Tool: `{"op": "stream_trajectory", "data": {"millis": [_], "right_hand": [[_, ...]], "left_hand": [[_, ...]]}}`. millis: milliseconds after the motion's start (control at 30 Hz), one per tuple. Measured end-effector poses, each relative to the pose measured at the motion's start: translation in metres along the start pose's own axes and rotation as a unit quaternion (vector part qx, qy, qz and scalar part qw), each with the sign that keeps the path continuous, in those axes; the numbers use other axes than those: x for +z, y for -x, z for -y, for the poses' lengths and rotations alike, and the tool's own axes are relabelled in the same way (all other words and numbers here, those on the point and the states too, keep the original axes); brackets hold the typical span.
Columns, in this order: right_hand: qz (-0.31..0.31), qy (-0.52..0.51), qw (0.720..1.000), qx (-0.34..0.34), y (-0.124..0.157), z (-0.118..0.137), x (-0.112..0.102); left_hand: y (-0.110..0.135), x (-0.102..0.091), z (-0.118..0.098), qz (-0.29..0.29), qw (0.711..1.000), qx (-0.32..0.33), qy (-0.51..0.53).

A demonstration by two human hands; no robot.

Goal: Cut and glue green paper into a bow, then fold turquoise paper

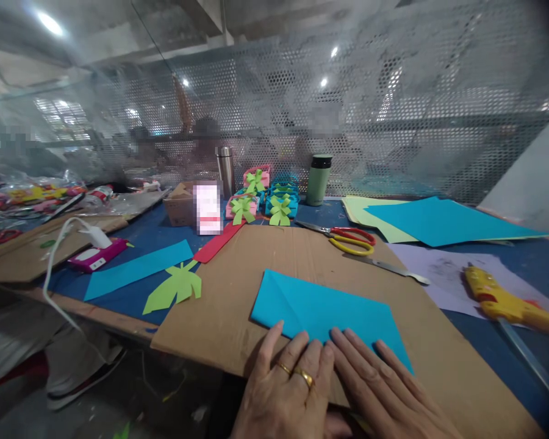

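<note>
A folded sheet of blue paper (322,311) lies on a brown cardboard sheet (224,292) in front of me. My left hand (286,390), with two gold rings, lies flat with fingers stretched out, their tips on the paper's near edge. My right hand (384,390) lies flat beside it, fingers extended onto the same edge. Neither hand holds anything.
Red-and-yellow scissors (350,239) and a metal blade (396,269) lie beyond the paper. A yellow glue gun (507,302) is at right. Blue and green sheets (439,222), a green leaf cutout (176,286), a blue strip (135,268), a green flask (319,178), paper crafts (260,198) and a perforated screen (393,110) surround.
</note>
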State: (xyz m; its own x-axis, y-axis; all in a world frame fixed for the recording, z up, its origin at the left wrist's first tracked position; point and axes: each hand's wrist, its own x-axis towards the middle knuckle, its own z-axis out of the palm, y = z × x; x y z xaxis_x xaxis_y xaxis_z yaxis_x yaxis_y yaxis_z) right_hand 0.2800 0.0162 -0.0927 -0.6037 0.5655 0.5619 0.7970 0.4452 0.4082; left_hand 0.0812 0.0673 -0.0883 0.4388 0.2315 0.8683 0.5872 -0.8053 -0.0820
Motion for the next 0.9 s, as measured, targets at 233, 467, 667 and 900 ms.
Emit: {"op": "stream_trajectory", "data": {"millis": [233, 467, 667, 900], "right_hand": [[0.009, 0.004, 1.0, 0.003, 0.001, 0.0, 0.004], [-0.004, -0.007, 1.0, 0.019, -0.001, 0.001, 0.002], [-0.01, -0.002, 1.0, 0.017, -0.003, 0.003, 0.002], [-0.013, -0.019, 0.999, 0.032, -0.004, 0.003, 0.004]], "left_hand": [[0.007, 0.002, 0.006, 0.01, 1.0, 0.009, -0.012], [0.01, -0.006, 0.014, 0.034, 0.999, 0.022, -0.004], [0.027, -0.022, 0.032, 0.035, 0.998, -0.044, -0.014], [0.039, -0.067, 0.069, 0.206, 0.969, 0.016, -0.139]]}}
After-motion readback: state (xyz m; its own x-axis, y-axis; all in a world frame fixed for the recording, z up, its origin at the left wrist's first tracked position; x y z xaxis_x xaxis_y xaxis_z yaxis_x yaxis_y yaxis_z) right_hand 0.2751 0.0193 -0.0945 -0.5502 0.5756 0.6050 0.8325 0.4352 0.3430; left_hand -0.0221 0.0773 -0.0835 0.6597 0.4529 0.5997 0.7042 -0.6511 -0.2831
